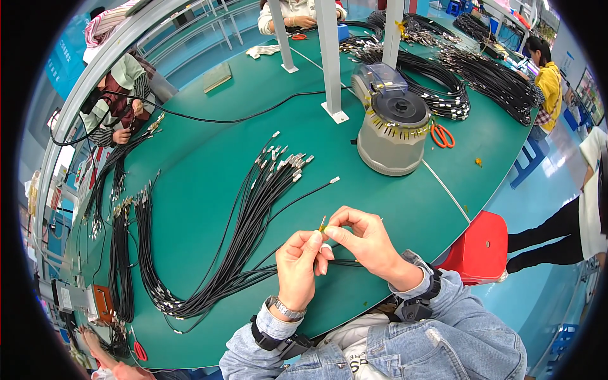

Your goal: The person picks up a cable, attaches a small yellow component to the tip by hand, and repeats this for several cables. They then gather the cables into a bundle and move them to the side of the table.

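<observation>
Above the front part of the green table, my left hand (296,261) is closed, thumb and fingers pinching the end of a black cable (345,262). A thin bare tip of the cable points up between my hands. Around it sits a small piece of yellow tape (322,228). Thumb and forefinger of my right hand (367,240) pinch at this tape, touching the cable end from the right. To the left lies a large bundle of black cables (244,237) with white-tagged ends. Beyond my hands stands a round grey tape dispenser (391,142), yellow strips around its top.
Orange-handled scissors (442,135) lie beside the dispenser. Grey metal posts (330,57) rise from the green table (209,149). More cable coils (437,82) fill the far right. A red stool (475,250) stands at the right edge. Co-workers sit around the table.
</observation>
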`<state>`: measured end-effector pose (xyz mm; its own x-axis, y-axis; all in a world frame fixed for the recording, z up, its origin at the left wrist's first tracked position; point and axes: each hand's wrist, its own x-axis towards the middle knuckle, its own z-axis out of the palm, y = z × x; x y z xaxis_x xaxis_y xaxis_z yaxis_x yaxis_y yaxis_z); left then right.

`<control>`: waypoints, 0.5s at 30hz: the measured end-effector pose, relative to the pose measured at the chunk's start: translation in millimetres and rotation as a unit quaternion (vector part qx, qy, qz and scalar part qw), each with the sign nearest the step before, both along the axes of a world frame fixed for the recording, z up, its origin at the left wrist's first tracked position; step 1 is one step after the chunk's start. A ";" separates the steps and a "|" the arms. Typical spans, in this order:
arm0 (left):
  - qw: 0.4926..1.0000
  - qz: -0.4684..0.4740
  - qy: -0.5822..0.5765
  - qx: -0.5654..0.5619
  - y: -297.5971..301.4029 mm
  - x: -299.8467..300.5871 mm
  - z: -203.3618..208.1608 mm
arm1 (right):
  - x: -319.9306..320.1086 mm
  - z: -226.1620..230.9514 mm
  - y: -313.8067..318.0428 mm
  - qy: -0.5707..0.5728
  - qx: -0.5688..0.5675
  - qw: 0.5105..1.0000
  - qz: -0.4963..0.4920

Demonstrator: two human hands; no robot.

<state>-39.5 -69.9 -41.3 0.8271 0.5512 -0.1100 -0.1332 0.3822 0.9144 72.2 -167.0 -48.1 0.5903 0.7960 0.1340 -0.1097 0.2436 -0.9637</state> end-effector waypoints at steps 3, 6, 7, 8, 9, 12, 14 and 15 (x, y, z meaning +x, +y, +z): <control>1.000 -0.006 0.002 0.013 0.2 -0.1 -1.4 | -0.7 0.3 0.6 0.006 -0.003 1.000 -0.002; 1.000 -0.012 0.002 0.013 -0.1 -0.7 -2.0 | -1.5 1.4 0.8 0.011 -0.005 1.000 -0.002; 1.000 -0.015 0.002 0.013 -0.3 -0.5 -1.9 | -1.6 2.0 0.7 0.014 -0.005 1.000 -0.002; 1.000 -0.015 0.002 0.013 -0.6 -0.2 -1.2 | -1.7 2.4 0.6 0.017 -0.006 1.000 -0.002; 1.000 -0.014 0.007 0.011 -1.2 0.2 0.1 | -1.7 2.5 0.7 0.017 -0.006 1.000 -0.002; 1.000 -0.011 0.018 0.008 -1.6 0.2 1.3 | -2.3 2.5 1.1 0.019 0.002 1.000 -0.002; 1.000 -0.030 0.002 0.003 0.6 -0.8 -1.2 | -2.0 2.7 1.2 0.024 0.004 1.000 0.004; 0.999 -0.039 -0.005 0.001 1.4 -1.3 -1.7 | -1.6 2.9 1.3 0.030 0.006 0.999 0.011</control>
<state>-40.7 -68.5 -43.0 0.8689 0.4849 -0.0993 -0.1127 0.3892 0.9142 70.7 -165.7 -45.2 0.5806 0.8069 0.1088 -0.1718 0.2520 -0.9523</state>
